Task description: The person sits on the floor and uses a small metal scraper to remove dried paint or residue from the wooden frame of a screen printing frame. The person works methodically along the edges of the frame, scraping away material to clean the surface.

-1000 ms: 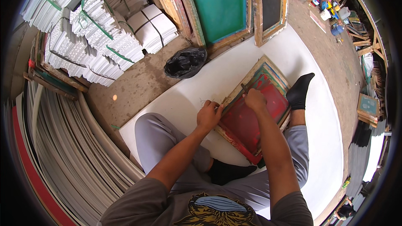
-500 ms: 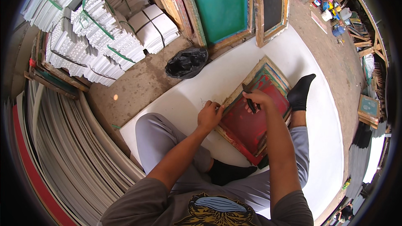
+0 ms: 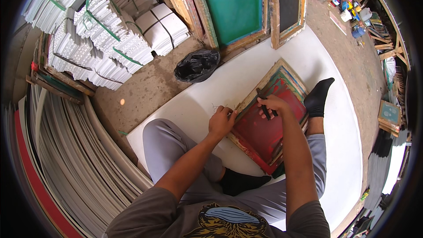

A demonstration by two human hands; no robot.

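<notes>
Between my legs lies a wooden-framed printing screen [image 3: 260,139] with a red-stained mesh, tilted on the white sheet, over what look like other frames. My right hand [image 3: 274,105] is closed around dark pliers [image 3: 265,111] above the screen's upper left part. The pliers' head points toward the frame's left edge; my fingers partly cover the handles. My left hand [image 3: 221,122] rests by that same edge with its fingers bent together at the wood. Thin loose threads show near its fingertips. Whatever those fingers pinch is too small to make out.
A black plastic bag [image 3: 197,66] sits beyond the white sheet [image 3: 176,105]. Larger screens, one green [image 3: 231,6], lean at the back. Strapped white stacks [image 3: 110,31] stand at far left, bent sheets [image 3: 83,150] nearer. My socked feet [image 3: 318,97] flank the screen. Containers [image 3: 352,15] lie far right.
The view has shifted very slightly. The pliers' handles show a little more clearly in my right hand; my left hand stays at the frame's edge.
</notes>
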